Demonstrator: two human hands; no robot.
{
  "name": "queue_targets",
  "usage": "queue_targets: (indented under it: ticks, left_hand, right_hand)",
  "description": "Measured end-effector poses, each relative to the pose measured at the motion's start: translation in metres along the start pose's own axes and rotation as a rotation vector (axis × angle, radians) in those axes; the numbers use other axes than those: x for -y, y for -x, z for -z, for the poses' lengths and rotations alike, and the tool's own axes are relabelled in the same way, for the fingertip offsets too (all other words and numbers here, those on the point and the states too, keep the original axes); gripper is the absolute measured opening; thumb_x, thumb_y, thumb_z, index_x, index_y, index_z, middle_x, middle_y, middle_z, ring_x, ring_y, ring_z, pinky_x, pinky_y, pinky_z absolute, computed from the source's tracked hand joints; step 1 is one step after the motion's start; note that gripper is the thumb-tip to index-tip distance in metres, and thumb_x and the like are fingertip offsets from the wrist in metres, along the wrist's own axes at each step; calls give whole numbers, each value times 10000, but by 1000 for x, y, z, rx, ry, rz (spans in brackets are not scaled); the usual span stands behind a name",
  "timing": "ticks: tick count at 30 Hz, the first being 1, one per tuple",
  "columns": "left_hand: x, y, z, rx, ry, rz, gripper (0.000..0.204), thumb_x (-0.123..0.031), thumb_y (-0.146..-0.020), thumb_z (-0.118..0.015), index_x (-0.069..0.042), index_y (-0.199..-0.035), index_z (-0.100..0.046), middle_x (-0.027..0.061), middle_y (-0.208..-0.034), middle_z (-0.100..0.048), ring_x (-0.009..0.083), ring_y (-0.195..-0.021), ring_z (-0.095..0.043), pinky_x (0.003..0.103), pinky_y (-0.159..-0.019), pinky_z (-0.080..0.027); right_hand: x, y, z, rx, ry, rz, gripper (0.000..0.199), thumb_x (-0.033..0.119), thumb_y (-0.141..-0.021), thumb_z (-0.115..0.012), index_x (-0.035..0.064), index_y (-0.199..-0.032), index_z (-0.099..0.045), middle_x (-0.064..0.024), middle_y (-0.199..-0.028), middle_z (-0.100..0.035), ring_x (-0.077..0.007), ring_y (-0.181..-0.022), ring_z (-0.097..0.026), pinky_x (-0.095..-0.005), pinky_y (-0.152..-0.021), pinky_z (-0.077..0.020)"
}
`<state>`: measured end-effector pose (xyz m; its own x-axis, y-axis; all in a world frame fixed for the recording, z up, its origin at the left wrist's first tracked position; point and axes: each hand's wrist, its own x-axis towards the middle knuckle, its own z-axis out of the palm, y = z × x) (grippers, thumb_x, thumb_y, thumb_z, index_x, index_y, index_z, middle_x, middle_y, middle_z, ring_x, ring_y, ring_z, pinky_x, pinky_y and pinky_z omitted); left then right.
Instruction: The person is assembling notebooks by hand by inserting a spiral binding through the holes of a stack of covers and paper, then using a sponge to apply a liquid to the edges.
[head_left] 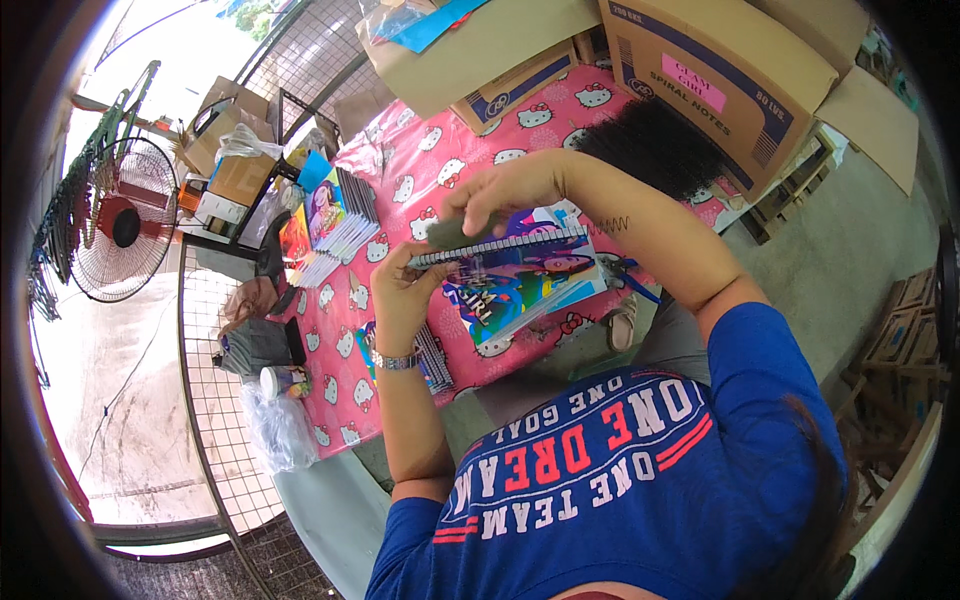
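My left hand (402,295), with a metal-band watch on its wrist, grips the left end of a spiral notebook (515,290) between thumb and fingers. The notebook has a colourful cover, and its punched edge faces away from me. A dark wire coil (612,225) runs along that edge and sticks out past its right end. My right hand (510,195) is bent over the coil with curled fingers. Under those fingers is a blurred grey-green piece (458,236) whose kind I cannot make out. Another colourful notebook lies partly hidden beneath the held one.
Black wire coils (655,145) lie heaped at the far right, before a cardboard box (720,85). Stacked notebooks (335,225) stand at the left; more (435,360) lie by my left wrist. A blue-handled tool (640,285) is at the table's near edge. A fan (125,225) stands beyond the pink-covered table (330,385).
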<state>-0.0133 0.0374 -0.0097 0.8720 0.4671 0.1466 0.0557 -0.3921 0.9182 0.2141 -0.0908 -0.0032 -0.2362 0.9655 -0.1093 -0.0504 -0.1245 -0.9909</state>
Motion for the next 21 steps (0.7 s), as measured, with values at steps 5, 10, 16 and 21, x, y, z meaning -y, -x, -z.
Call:
queue_targets:
  ticks: [5,10,16,21]
  left_hand:
    - [2,4,4,-35,33,16,186,29,-870,-716,39,-1044,-649,62,-872,-691,98,-746,-653,229,-651,-559]
    - [6,6,-13,-204,230,-46,137,-14,-923,-673,25,-1054,-659,61,-878,-691,95,-704,-654,238,-572,-555]
    - [21,25,-33,-425,-12,-81,167,-106,-953,-672,11,-1072,-663,46,-850,-691,72,-635,-646,201,-506,-476]
    - [17,13,-45,-445,98,-273,214,-130,-953,-674,-26,-1139,-649,36,-802,-670,59,-614,-631,206,-479,-462]
  right_hand:
    - [-47,29,45,-470,348,-15,568,345,-829,-740,35,-1289,-615,-90,-1196,-653,-184,-1097,-597,-313,-883,-498]
    - [-183,147,103,-1428,1171,-761,674,355,-784,-782,188,-1388,-534,-119,-1418,-500,-389,-1321,-432,-558,-1044,-399]
    - [-230,155,-7,-1255,1103,-313,665,297,-829,-741,106,-1404,-467,-158,-1365,-485,-385,-1298,-433,-512,-1062,-381]
    - [-247,142,-92,-962,1322,-296,535,277,-847,-715,50,-1306,-559,-165,-1276,-555,-348,-1228,-496,-482,-1003,-432]
